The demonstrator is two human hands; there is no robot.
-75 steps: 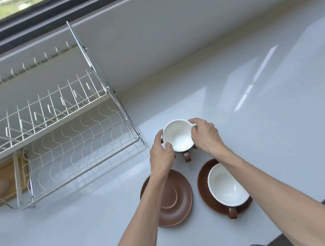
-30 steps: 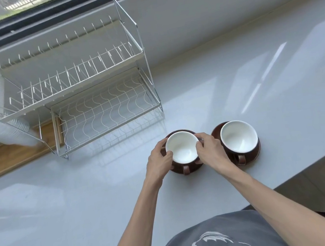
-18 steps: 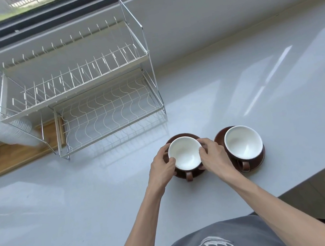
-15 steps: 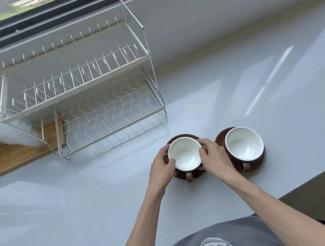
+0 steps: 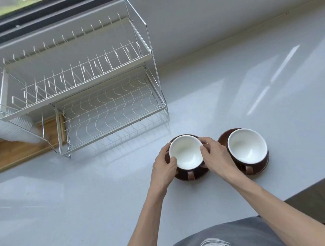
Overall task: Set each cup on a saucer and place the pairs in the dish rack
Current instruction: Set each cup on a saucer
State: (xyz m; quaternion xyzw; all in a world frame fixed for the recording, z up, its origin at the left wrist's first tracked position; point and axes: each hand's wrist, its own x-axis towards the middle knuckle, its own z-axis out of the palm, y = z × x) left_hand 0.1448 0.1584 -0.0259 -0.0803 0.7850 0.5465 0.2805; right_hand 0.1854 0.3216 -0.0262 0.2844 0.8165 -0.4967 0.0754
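Sitting on saucer (image 5: 192, 175), cup (image 5: 186, 152) gripped between both hands (image 5: 189, 161).

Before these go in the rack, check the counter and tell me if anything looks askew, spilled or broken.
Nothing stands out. Both brown, white-lined ceramic cups sit upright on brown round saucers, empty and unchipped. The left hand and right hand grip the left cup. The white wire dish rack stands level on the dry grey counter.

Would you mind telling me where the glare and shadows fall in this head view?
Head view: bright window reflections streak the countertop at right; the dish rack casts a wire-grid shadow toward the cups; wide-angle distortion bends the edges.
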